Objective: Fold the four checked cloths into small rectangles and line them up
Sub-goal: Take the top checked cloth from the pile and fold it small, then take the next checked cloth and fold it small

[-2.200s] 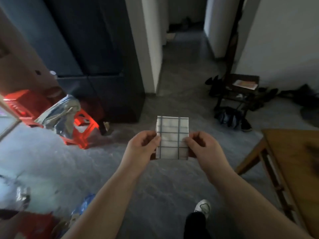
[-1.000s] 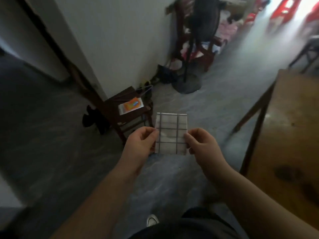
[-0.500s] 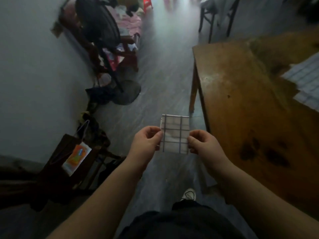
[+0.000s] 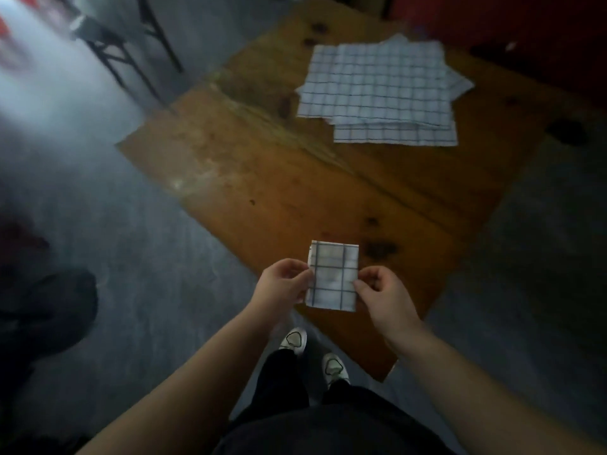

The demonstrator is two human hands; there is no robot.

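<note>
Holding step: folded checked cloth (image 4: 333, 277) is kept in air above near edge of tabletop (image 4: 262, 192), not yet laid down as far as can be told. Small rectangle is pinched at left side by left hand (image 4: 282, 287) and at right side by right hand (image 4: 386, 298); fingers (image 4: 303, 275) of both are clamped on cloth edges. Pile of unfolded checked cloths (image 4: 377, 90) is spread toward far right corner, count unclear. First cloth judged finished. Next move judged: rectangle to be set flat on bare wood near front edge, room left beside it for row, folds pressed so none spring open.
</note>
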